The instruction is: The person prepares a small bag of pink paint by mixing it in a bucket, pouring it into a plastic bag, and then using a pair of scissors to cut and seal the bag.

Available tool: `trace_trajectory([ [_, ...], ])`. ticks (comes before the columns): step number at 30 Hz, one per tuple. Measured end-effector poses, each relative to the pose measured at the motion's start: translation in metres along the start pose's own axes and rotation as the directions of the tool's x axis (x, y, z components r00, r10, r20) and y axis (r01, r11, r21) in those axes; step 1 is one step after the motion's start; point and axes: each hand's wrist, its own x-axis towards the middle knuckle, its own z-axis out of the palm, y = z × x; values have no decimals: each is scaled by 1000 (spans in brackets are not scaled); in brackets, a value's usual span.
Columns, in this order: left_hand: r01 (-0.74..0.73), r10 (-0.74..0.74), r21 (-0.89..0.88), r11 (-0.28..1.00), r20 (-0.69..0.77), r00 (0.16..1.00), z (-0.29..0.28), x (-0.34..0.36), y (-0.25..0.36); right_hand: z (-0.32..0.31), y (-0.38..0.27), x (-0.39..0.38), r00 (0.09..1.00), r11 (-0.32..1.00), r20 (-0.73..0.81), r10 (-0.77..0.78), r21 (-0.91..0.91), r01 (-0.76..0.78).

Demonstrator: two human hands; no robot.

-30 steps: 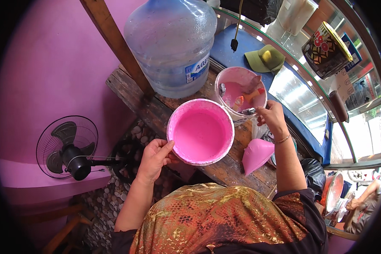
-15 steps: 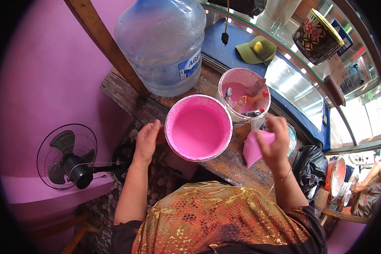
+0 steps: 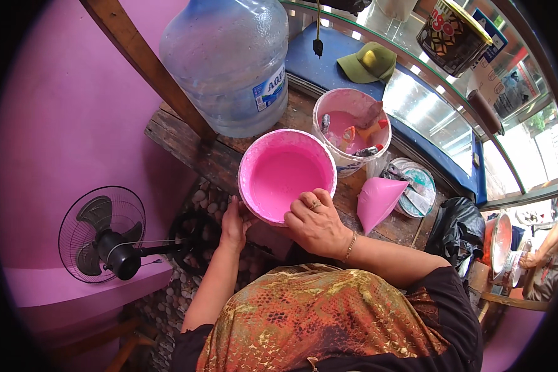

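A white-rimmed tub of bright pink liquid is in front of me at the bench's near edge. My left hand is against its lower left side, fingers partly hidden round it. My right hand is curled over the near right rim, fingertips mostly hidden. Behind it stands a paler bucket with pink liquid and paint-smeared brushes. To the right lie a bulging pink plastic bag and stained round lids.
Wooden bench holds a large water bottle beside a timber post. A black fan is left. Behind are a green cap and glass display case. A black bag and another person's arm are right.
My right hand has come from the back bucket's rim, past the pink bag, onto the near rim of the bright pink tub. My left hand stays at that tub's left side.
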Motion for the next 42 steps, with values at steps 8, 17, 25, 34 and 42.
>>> trace_trajectory([
  [8,125,-129,-45,991,-98,987,-15,-9,-23,11,-4,11,993,1000,-117,-6,-12,5],
  [17,61,34,-357,932,255,966,-6,-26,-8,-16,-32,31,944,992,-327,46,123,-6],
  [25,-42,95,-262,964,192,977,20,-81,94,-63,-35,34,856,982,-497,143,180,-60],
  [34,-137,171,-138,981,280,945,45,-79,163,-77,-5,52,646,948,-712,276,313,-60],
  [42,-145,140,-13,989,353,925,62,-72,190,-81,27,54,542,900,-732,412,419,-118],
])
